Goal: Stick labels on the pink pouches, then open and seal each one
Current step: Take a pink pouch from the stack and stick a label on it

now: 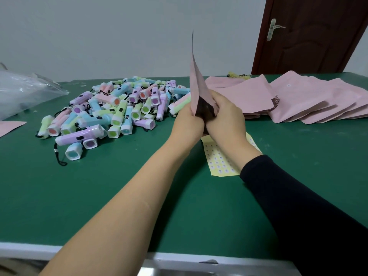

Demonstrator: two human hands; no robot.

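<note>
While the left hand [189, 120] and right hand [227, 116] both grip one pink pouch [197, 86] at its mouth, apparently opening it, the pouch pile [298, 100] right of it likely awaits opening.

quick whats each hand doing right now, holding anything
Left hand: closed on the pink pouch, gripping its lower end.
Right hand: closed on the same pouch, beside the left.

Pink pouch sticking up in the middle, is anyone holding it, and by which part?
The left hand and right hand both grip the pink pouch by its lower end, one on each side of its dark open mouth.
</note>
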